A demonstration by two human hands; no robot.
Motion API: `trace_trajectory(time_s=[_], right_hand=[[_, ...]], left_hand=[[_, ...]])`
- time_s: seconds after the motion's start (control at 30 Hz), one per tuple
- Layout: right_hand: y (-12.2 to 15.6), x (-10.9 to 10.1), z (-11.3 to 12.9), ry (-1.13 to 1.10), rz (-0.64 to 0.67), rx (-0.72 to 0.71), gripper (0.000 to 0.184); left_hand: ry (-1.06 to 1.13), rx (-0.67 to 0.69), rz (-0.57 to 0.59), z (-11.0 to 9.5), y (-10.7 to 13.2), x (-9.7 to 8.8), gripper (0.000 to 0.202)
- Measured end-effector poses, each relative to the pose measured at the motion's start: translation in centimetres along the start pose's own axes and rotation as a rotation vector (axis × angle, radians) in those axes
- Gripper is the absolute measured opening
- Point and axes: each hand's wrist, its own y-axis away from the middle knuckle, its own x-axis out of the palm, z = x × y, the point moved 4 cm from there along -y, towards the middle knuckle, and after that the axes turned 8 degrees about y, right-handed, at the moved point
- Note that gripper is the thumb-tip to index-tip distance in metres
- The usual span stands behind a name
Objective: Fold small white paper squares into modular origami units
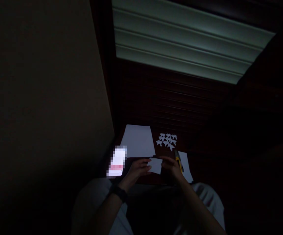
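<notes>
The small paper [155, 165] is white, flat and four-sided, a pale patch in a very dim room; it sits between the person's two hands, over the near part of the dark table [141, 179]; the left hand [138, 168] pinches its left edge between fingers and thumb; the right hand [173, 168] has its fingertips at the right edge, though whether they grip or only touch cannot be told.

There is one small paper, one large sheet [139, 141], one narrower sheet [186, 167], one phone [117, 161] and one yellow knife [179, 161]; the little white paper shapes [166, 140] number roughly ten, but they crowd together, so the exact count is unclear.

The large sheet lies beyond the left hand; the phone glows at its lower left corner, its screen blurred into blocks; the shapes lie to the right of the large sheet; the knife rests along the narrower sheet's left side, just beside the right hand, which partly hides it; a dark watch [120, 193] circles the left wrist; pale slats [180, 40] show beyond the table.
</notes>
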Motion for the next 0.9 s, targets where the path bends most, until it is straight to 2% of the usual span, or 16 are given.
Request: trace_trajectory(time_s=[0.23, 0.7, 0.9], right_hand=[[0.32, 0.06, -0.76, -0.171, 0.045, 0.116, 0.041], [0.50, 0.25, 0.03, -0.125, -0.025, 0.121, 0.039], [0.36, 0.31, -0.16, -0.166, -0.005, 0.116, 0.037]], left_hand=[[0.044, -0.010, 0.019, -0.16, 0.19, 0.13, 0.044], [0.052, -0.035, -0.039, -0.14, 0.22, 0.11, 0.049], [0.054, -0.027, -0.008, 0.02, 0.07, -0.01, 0.048]])
